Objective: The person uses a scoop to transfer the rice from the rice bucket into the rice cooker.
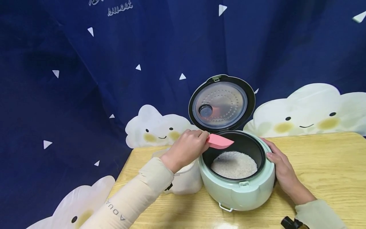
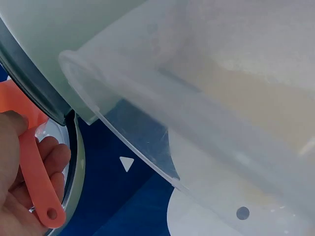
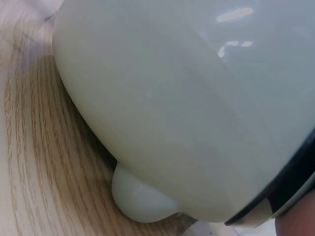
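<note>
My left hand [image 1: 187,147] grips the handle of a pink scoop [image 1: 219,142], held over the near-left rim of a mint-green rice cooker [image 1: 238,197]. In the left wrist view, the handle [image 2: 40,182] lies across the palm with fingers curled beneath. White rice [image 1: 235,165] covers the bottom of the cooker's dark inner pot [image 1: 248,143]. The cooker's lid [image 1: 226,98] stands raised behind. My right hand [image 1: 283,170] holds the cooker's right side, thumb near the rim; the right wrist view is mostly filled by the cooker's body [image 3: 162,98].
A translucent tub [image 1: 187,181] with white contents stands left of the cooker, partly behind my left forearm. Both rest on a wooden table [image 1: 323,159]. A dark-blue curtain [image 1: 160,38] with clouds and triangles hangs behind. Black wrist gear [image 1: 290,222] shows at my right sleeve.
</note>
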`<state>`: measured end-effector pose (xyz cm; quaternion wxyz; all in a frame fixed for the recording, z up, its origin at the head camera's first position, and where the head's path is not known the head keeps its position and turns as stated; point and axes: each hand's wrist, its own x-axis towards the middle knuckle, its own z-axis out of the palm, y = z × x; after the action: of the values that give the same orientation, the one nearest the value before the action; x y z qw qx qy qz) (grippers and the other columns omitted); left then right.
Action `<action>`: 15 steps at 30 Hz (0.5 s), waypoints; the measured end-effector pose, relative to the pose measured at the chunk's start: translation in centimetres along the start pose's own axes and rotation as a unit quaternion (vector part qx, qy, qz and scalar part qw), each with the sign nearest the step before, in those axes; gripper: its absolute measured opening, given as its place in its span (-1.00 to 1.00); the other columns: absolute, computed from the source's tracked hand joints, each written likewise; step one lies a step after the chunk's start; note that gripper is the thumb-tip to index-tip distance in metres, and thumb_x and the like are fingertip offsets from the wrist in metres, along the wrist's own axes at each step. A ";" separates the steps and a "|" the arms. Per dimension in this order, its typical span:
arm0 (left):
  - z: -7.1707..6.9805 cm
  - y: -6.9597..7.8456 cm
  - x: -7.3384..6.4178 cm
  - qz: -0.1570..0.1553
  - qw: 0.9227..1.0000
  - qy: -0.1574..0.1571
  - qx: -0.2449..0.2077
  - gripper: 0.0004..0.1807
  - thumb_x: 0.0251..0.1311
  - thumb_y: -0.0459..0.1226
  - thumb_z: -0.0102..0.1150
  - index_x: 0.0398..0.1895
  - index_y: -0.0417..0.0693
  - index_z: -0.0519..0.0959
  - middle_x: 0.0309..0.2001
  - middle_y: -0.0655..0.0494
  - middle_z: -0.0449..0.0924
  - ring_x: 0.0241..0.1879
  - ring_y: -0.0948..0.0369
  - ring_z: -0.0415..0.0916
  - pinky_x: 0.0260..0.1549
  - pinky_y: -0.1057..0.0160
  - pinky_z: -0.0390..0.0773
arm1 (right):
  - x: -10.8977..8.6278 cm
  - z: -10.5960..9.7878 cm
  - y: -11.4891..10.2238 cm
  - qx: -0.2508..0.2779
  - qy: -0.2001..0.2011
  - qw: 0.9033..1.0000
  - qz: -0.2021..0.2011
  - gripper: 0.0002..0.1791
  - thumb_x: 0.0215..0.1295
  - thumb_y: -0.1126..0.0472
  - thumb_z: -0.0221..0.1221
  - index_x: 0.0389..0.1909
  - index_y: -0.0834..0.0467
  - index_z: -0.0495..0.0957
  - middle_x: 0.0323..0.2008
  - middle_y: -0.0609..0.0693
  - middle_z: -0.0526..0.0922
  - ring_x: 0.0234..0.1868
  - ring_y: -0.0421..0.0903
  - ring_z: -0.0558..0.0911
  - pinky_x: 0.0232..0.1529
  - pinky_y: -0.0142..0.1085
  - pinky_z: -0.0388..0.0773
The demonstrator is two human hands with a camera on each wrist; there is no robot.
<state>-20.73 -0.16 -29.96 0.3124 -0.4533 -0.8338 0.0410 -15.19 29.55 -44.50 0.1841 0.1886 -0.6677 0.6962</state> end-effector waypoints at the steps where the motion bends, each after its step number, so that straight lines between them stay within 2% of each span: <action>1: 0.0 0.0 0.0 0.000 1.000 -0.003 -0.004 -0.81 0.37 -0.20 0.26 -0.39 -0.03 0.52 -0.49 0.16 0.62 -0.46 0.21 0.63 -0.39 0.22 0.58 | 0.0 0.0 0.0 0.001 0.000 1.000 0.001 -0.44 0.54 0.34 -0.27 0.51 0.24 0.28 0.37 -0.31 0.50 0.40 -0.44 0.40 0.33 -0.67 0.20; 7: -0.1 -0.4 -0.3 -0.005 1.000 -0.004 -0.015 -0.83 0.37 -0.21 0.26 -0.38 -0.03 0.53 -0.49 0.17 0.65 -0.44 0.21 0.65 -0.32 0.19 0.61 | 0.1 -0.1 -0.1 0.003 0.005 1.000 0.004 -0.44 0.54 0.34 -0.27 0.50 0.24 0.29 0.36 -0.31 0.51 0.39 -0.44 0.41 0.33 -0.67 0.20; 15: -0.9 -1.2 -1.0 -0.004 1.000 0.015 -0.013 -0.80 0.33 -0.22 0.30 -0.41 -0.03 0.51 -0.54 0.18 0.60 -0.48 0.20 0.60 -0.33 0.22 0.58 | 0.0 0.0 -0.2 0.004 0.003 1.000 0.003 -0.44 0.54 0.34 -0.27 0.50 0.25 0.29 0.36 -0.32 0.51 0.39 -0.44 0.41 0.33 -0.67 0.21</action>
<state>-20.69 -1.82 -29.32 0.3188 -0.4546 -0.8314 0.0226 -15.09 29.55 -44.33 0.1835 0.1857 -0.6650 0.6998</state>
